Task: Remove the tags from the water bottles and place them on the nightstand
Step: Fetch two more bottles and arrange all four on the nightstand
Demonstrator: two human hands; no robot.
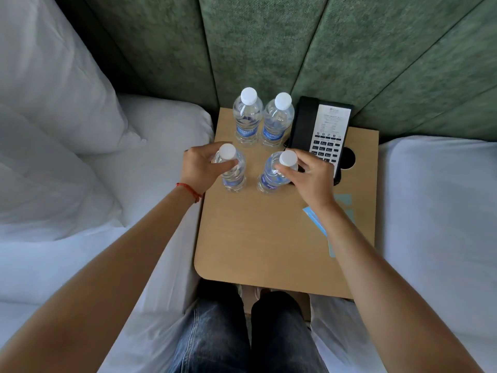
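Observation:
Several clear water bottles with white caps and blue labels stand on the wooden nightstand [258,238]. My left hand [199,168] grips the near-left bottle [233,173] around its neck. My right hand [309,179] grips the near-right bottle [271,176] just below its cap. Both bottles stand upright with their bases on the nightstand. Behind them, two more bottles, the far-left bottle [247,117] and the far-right bottle [278,122], stand side by side near the wall. Light blue paper tags [343,203] lie on the nightstand's right side, partly hidden under my right forearm.
A black desk phone [322,130] sits at the back right of the nightstand, close to my right hand. White beds flank the nightstand, with a pillow [53,90] on the left. A green padded headboard [269,49] rises behind. My legs in jeans are below the front edge.

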